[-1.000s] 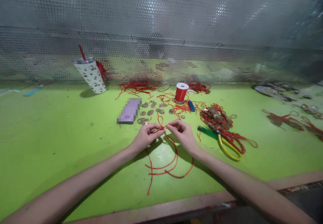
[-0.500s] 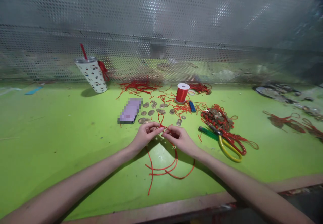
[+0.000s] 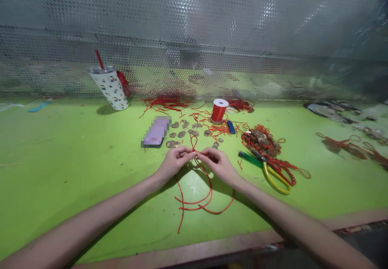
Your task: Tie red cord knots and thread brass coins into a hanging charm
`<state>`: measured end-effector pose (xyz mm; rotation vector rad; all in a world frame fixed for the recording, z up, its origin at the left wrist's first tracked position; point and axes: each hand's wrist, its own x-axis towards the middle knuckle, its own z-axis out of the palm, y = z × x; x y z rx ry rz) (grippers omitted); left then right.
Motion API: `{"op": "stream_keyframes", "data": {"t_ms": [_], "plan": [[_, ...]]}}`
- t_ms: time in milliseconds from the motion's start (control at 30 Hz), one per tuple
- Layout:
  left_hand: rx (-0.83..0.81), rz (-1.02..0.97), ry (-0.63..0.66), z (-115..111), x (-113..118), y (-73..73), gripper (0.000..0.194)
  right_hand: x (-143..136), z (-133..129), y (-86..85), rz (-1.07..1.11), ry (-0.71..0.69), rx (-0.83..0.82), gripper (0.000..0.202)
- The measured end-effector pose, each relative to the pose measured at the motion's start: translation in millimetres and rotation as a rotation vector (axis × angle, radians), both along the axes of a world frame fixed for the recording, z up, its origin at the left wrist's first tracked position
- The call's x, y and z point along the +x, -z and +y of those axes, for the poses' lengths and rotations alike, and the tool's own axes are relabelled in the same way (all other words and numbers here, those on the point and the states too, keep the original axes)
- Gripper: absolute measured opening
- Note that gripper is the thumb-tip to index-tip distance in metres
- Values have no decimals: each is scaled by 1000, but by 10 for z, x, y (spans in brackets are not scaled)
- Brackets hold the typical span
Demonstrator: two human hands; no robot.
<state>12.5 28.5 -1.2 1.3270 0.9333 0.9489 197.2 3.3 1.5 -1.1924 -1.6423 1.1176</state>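
My left hand (image 3: 178, 160) pinches a red cord (image 3: 194, 142) between thumb and fingers, just below a small loop that points away from me. Close beside it on the right, my right hand (image 3: 214, 162) is closed on a strand of the same cord. A small crossing or knot shows between the fingertips; its exact form is too small to tell. Long cord ends hang down and curl on the green table (image 3: 106, 172) below my hands. Several round coins (image 3: 182, 134) lie just beyond my hands.
A purple phone (image 3: 157, 131) and a tilted patterned cup (image 3: 110, 89) are at left. Behind stands a red cord spool (image 3: 218, 111) near a blue lighter (image 3: 231, 127). At right lie yellow-handled scissors (image 3: 274, 180), a green cutter (image 3: 251, 159) and a coin pile (image 3: 262, 139).
My right fingers have shifted slightly up, and the cord crossing between my fingertips looks tighter. The small loop is more upright. My left hand has hardly moved.
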Motion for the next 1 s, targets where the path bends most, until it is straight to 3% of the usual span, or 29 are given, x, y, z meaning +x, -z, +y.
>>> {"op": "stream_keyframes", "data": {"t_ms": [300, 533, 1000], "plan": [[-21, 12, 20, -22, 17, -21, 36, 29, 16, -18, 28, 181, 88, 28], [-91, -91, 65, -13, -16, -14, 32, 43, 31, -25, 49, 177, 60, 32], [-102, -65, 73, -1, -18, 1, 33, 41, 38, 12, 47, 157, 54, 32]]}}
